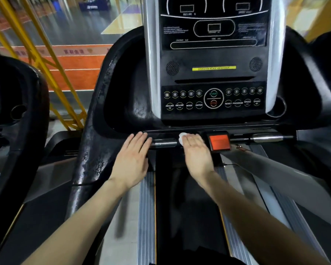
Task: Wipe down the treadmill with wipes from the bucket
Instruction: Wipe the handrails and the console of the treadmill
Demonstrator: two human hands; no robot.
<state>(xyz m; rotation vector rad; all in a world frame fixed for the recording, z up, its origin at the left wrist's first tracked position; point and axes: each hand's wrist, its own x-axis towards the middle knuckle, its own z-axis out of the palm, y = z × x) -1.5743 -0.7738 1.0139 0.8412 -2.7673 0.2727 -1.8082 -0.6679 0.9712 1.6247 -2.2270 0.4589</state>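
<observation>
Head view: facing a treadmill console (213, 54), black between silver side panels. Pressing a crumpled white wipe (182, 139) onto the front handlebar (243, 139) under the right hand (196, 153), fingers straight and flat, nothing gripped, with only the wipe's edge showing past the fingertips, between the chrome sensor grip (164, 143) and the red emergency stop button (219, 143). Resting the left hand (131, 163) likewise released, fingers extended, tips touching the bar just left of that chrome grip. Can read on the keypad (191, 99) START in green above STOP in red at the centre, INCLINE +, INCLINE −, MODE and ENTER to the left, RESET, PROGRAM, SPEED − and SPEED + to the right; numbered round keys above, digits too blurred to trust. Cannot make out the writing on the yellow strip (214, 68) between the two speaker grilles, nor the upper display's small print beyond INCLINE and CALORIE. Looking down past both forearms at the black running belt (187, 207) between ribbed grey side rails (146, 217). Off to the left, a second treadmill (17, 111) and a yellow metal frame (46, 60) before an orange banner (80, 73) with unreadable characters.
</observation>
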